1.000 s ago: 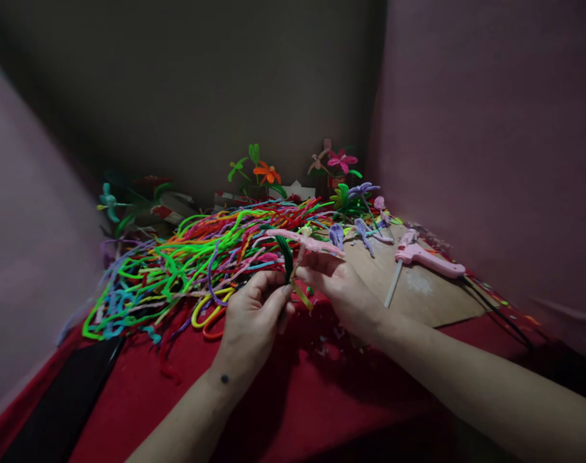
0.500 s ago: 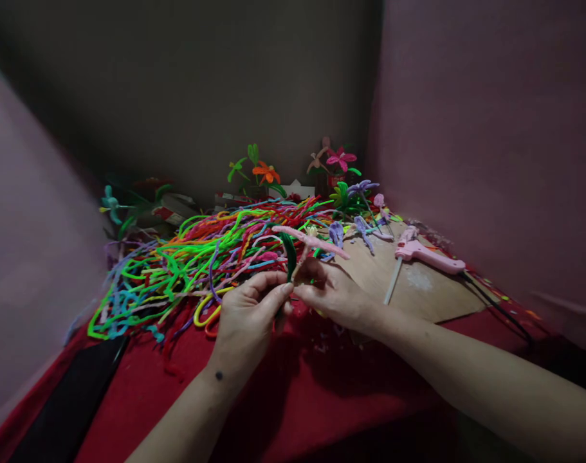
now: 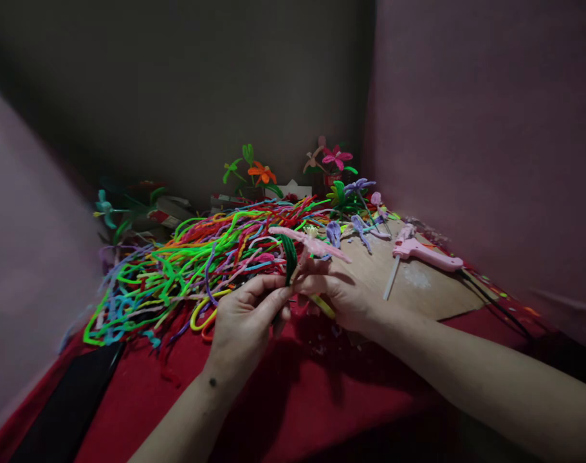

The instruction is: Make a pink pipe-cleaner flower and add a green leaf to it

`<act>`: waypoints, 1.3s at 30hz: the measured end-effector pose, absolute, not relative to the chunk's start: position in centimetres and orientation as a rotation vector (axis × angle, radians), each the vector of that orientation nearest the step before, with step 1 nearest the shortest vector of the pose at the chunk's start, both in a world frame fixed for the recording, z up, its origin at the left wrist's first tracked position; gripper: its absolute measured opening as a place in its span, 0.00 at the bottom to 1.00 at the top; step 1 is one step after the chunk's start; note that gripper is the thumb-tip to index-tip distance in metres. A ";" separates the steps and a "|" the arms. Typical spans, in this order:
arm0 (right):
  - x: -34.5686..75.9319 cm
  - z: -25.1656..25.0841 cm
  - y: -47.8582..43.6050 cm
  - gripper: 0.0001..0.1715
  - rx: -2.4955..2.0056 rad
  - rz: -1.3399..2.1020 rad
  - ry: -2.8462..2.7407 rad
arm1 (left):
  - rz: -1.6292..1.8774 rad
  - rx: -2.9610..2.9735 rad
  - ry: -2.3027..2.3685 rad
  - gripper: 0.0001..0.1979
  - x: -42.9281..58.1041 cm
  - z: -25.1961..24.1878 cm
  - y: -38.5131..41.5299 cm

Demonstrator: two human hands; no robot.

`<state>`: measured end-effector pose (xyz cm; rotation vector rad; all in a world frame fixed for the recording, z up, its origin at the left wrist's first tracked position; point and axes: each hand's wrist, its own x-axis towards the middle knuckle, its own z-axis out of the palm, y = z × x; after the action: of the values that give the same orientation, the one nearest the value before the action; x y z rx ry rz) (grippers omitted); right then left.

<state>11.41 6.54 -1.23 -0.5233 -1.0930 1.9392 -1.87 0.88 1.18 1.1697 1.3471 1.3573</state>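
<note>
A pink pipe-cleaner flower (image 3: 312,244) with a pale yellow centre stands upright between my hands, its petals spread sideways. Against its stem rises a dark green pipe-cleaner leaf (image 3: 289,256). My left hand (image 3: 254,312) pinches the base of the leaf and stem between thumb and forefinger. Close beside it, my right hand (image 3: 341,296) has its fingers closed around the lower stem, touching the left fingertips. A yellow pipe-cleaner piece (image 3: 323,306) shows by the right fingers; whether they grip it I cannot tell. The stem's lower end is hidden by the hands.
A heap of coloured pipe cleaners (image 3: 177,263) lies behind and left of my hands. A pink glue gun (image 3: 425,253) with its cord rests on a brown board (image 3: 408,292) at the right. Finished flowers (image 3: 262,172) stand at the back. A black flat object (image 3: 71,399) lies front left on red cloth (image 3: 167,411).
My right fingers have shifted around the stem, and the yellow piece now shows more plainly below them. The flower has tilted slightly, showing more petal. The whole view has shifted a little.
</note>
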 end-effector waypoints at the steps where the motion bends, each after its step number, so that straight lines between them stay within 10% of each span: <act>1: 11.4 -1.3 6.6 0.06 -0.511 1.953 -1.082 | 1.354 1.183 1.339 0.06 -2.0 1.1 0.9; 39: 11.9 -0.7 6.1 0.10 -0.294 2.006 -1.188 | 1.025 0.887 0.703 0.07 -2.9 0.4 1.1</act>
<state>11.94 6.12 -0.71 -0.2938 -1.1876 2.0064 -2.91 1.05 0.39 0.8873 0.7035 1.0246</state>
